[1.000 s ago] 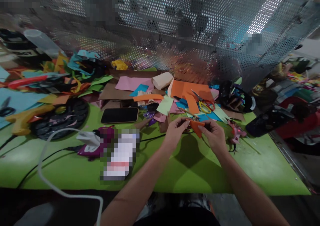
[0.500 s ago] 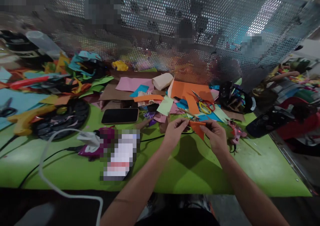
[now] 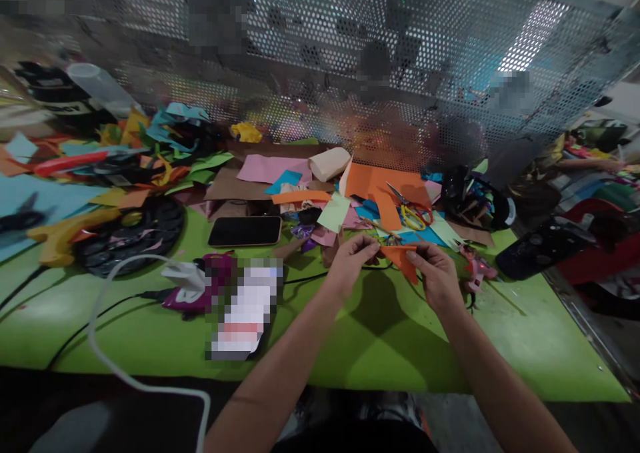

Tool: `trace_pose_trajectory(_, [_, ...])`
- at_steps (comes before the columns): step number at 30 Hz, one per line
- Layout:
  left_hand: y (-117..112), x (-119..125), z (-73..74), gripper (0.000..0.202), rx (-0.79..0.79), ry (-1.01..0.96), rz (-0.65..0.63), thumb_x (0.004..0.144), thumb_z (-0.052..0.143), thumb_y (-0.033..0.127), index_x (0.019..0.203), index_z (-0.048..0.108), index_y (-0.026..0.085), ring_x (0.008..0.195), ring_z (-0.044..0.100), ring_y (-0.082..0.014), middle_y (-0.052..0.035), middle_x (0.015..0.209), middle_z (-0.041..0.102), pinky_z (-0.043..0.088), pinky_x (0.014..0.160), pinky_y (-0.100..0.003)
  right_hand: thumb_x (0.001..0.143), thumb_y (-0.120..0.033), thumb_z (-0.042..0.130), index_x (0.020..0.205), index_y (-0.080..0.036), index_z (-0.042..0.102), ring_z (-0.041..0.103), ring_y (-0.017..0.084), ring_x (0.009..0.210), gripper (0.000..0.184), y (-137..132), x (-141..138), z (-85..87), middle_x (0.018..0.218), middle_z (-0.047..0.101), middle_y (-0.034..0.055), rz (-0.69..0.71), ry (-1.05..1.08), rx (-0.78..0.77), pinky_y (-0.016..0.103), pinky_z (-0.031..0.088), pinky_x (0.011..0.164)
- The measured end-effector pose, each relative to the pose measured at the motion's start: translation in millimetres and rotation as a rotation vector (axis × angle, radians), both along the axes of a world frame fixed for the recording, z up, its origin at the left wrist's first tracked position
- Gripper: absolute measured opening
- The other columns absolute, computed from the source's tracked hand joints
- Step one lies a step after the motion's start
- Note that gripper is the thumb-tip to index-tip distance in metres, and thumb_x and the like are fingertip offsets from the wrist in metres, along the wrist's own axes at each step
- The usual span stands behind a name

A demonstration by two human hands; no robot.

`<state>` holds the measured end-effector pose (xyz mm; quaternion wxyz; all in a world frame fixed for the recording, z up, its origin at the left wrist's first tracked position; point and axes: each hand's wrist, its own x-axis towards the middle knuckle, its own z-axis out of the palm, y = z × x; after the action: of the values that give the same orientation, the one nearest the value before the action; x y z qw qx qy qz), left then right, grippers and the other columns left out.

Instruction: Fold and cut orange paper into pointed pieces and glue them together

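Observation:
Between my hands is a small orange piece of paper (image 3: 404,261), pointed at its lower end and held just above the green tabletop. My left hand (image 3: 354,261) pinches its left end between thumb and fingers. Thumb and curled fingers of my right hand (image 3: 436,271) grip its right side. Just beyond them lie scissors with yellow and orange handles (image 3: 413,218), resting among paper scraps. A pink glue gun (image 3: 480,269) with a lit red spot sits to the right of my right hand.
Left of my arms are a lit phone (image 3: 243,313), a dark phone (image 3: 245,231), a purple power strip (image 3: 193,296) with cables, and a yellow glue gun (image 3: 75,233). Coloured paper covers the back, before a perforated metal screen (image 3: 320,59). A dark tumbler (image 3: 543,246) lies at the right edge.
The orange paper has tilted slightly, its lower point shifting to the right. Both hands keep their grip. The whole view has shifted a little.

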<state>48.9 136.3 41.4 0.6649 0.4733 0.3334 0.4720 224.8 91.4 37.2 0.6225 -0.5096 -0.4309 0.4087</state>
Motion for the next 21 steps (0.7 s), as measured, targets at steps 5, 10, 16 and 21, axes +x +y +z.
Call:
trace_pose_trajectory(5, [-0.2, -4.1, 0.5, 0.027, 0.214, 0.262, 0.025, 0.09, 0.055, 0.045, 0.083, 0.06, 0.019, 0.076, 0.057, -0.0148, -0.0006, 0.079, 0.062, 0.044, 0.073, -0.027, 0.073, -0.032, 0.078, 0.086, -0.025, 0.074, 0.064, 0.018, 0.077, 0.015, -1.0, 2.3, 3.0, 0.084, 0.073, 0.001, -0.011, -0.162, 0.047, 0.032, 0.051, 0.073])
trace_pose_trajectory(10, [-2.6, -3.6, 0.2, 0.022, 0.453, 0.529, -0.053, 0.095, 0.05, 0.036, 0.088, 0.063, 0.019, 0.077, 0.057, -0.0165, -0.0003, 0.081, 0.064, 0.04, 0.07, -0.027, 0.075, -0.033, 0.077, 0.09, -0.024, 0.075, 0.065, 0.02, 0.08, 0.017, -2.0, 1.0, 1.7, 0.087, 0.074, 0.0021, 0.029, -0.26, 0.028, 0.033, 0.051, 0.075])
trace_pose_trajectory(16, [-3.2, -0.2, -2.6, 0.023, 0.582, 0.665, -0.007, 0.097, 0.045, 0.03, 0.079, 0.055, 0.02, 0.075, 0.056, -0.0177, -0.0015, 0.077, 0.061, 0.038, 0.067, -0.027, 0.076, -0.038, 0.075, 0.086, -0.024, 0.074, 0.063, 0.02, 0.078, 0.018, -1.8, 0.3, 0.1, 0.082, 0.072, 0.0021, 0.034, -0.23, 0.003, 0.032, 0.05, 0.072])
trace_pose_trajectory(21, [-5.4, 1.4, -3.6, 0.028, 0.667, 0.87, -0.133, 0.1, 0.041, 0.036, 0.081, 0.054, 0.021, 0.07, 0.056, -0.0187, -0.0014, 0.074, 0.06, 0.034, 0.062, -0.027, 0.074, -0.042, 0.076, 0.081, -0.023, 0.073, 0.062, 0.02, 0.075, 0.02, -1.9, 0.8, 4.7, 0.079, 0.071, 0.0019, 0.006, -0.295, -0.009, 0.032, 0.049, 0.071])
